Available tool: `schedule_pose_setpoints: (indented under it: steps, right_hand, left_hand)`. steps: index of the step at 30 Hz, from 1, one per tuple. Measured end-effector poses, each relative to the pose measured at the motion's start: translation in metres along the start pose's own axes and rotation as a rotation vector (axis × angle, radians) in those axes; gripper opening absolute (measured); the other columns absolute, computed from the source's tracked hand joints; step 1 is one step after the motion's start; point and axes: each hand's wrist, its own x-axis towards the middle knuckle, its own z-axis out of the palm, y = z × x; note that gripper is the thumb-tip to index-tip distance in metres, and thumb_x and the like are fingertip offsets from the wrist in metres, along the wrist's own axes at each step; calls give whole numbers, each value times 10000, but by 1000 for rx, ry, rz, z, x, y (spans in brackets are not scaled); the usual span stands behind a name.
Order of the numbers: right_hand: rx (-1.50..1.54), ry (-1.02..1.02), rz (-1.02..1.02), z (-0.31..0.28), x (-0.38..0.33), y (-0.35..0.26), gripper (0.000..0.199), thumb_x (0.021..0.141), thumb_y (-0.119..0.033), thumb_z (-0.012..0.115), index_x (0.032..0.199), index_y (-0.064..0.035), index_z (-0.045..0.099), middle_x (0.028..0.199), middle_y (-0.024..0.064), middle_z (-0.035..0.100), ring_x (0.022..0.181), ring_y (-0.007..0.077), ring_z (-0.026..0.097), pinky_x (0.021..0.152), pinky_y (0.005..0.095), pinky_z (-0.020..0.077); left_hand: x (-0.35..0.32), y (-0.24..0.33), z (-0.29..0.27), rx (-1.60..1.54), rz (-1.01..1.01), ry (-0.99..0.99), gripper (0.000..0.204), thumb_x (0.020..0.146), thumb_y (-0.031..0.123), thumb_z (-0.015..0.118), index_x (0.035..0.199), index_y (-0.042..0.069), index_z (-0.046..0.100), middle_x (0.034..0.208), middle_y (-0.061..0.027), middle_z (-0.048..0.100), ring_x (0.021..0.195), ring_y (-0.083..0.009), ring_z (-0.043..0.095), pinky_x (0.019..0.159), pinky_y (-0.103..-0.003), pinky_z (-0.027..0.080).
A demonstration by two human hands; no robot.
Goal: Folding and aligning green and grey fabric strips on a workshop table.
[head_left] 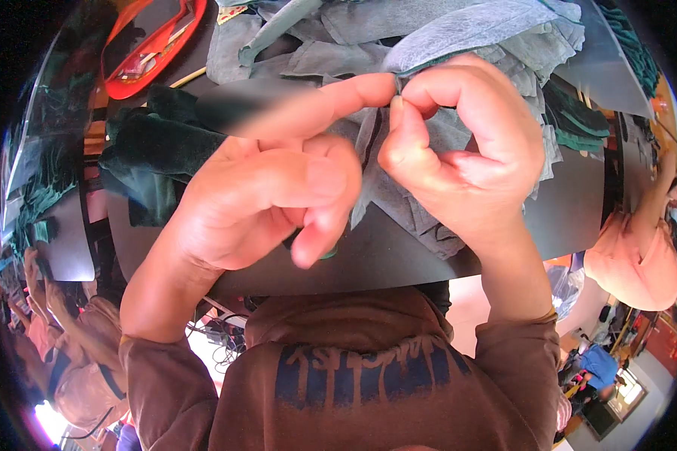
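Observation:
Over the pile of grey fabric pieces [421,203], my right hand [489,143] pinches the edge of a grey-blue fabric piece [478,30] between thumb and forefinger. This piece has a dark underside and spreads away toward the far right. My left hand [267,177] comes in from the left with its forefinger stretched to the same edge, touching at the pinch point. Its other fingers are loosely bent and apart, gripping nothing. Dark green plush fabric [154,146] lies to the left, partly behind my left hand.
A red tray [122,89] with small items stands at the far left of the dark table [338,274], near a thin stick [189,77]. Green fabric pieces [575,124] are stacked at right. Other people sit at the right [632,259] and left [83,368].

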Motion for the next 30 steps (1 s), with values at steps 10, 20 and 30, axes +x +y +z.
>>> schedule_pose_setpoints:
  steps: [10, 20, 30]
  right_hand:
    - [-75, -81, -7, -1, 1, 1, 132, 595, 87, 584, 667, -7, 526, 607, 53, 519, 539, 150, 504, 517, 237, 411]
    - [-11, 45, 61, 8, 1, 0, 156, 543, 11, 640, 609, -50, 513, 573, 46, 510, 510, 171, 528, 474, 260, 415]
    - [715, 112, 793, 6, 5, -15, 292, 877, -262, 494, 962, 14, 540, 873, 41, 575, 801, 104, 500, 763, 248, 381]
  left_hand:
    - [1, -19, -1, 1645, 399, 160, 653, 758, -13, 523, 1357, 66, 276, 622, -85, 577, 502, -144, 552, 458, -229, 409]
    - [-3, -4, 10, -33, -146, -1, 797, 749, 85, 549, 1409, 173, 110, 556, -112, 503, 349, -185, 463, 331, -265, 400]
    - [-5, -1, 0, -210, 43, -256, 819, 799, 91, 550, 1412, 195, 18, 621, -136, 501, 376, -193, 472, 341, -264, 383]
